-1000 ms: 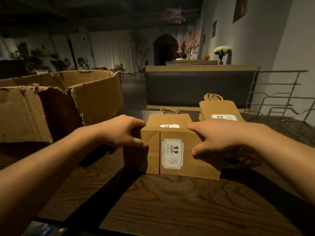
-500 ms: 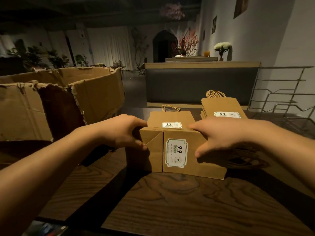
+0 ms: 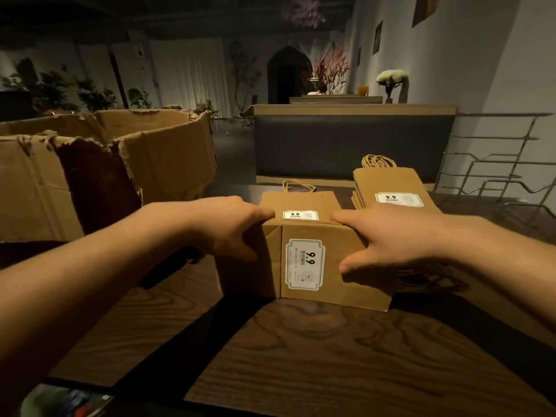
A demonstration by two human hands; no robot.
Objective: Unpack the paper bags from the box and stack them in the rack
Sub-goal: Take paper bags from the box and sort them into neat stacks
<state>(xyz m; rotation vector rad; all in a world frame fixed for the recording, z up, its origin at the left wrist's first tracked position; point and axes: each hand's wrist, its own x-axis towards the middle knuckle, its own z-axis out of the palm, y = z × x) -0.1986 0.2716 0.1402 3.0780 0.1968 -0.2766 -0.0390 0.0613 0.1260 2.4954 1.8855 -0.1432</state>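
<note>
Item: bundle of folded kraft paper bags (image 3: 328, 266), standing on edge on the dark wood table (image 3: 331, 371), label facing the camera.
Grip: left hand (image 3: 228, 227) is clasping the bundle's left end, thumb on the near face, fingers curled over the top; right hand (image 3: 388, 239) is doing the same at the right end.
Nearby: two flat stacks of bags (image 3: 394, 191) lying just behind; torn cardboard box (image 3: 126, 164) at left; wire rack (image 3: 493, 176) at right, well apart.
Handling advice: squeezing evenly from both ends is probably keeping the sheaf from fanning; carry it level toward the rack, handles tucked.
</note>
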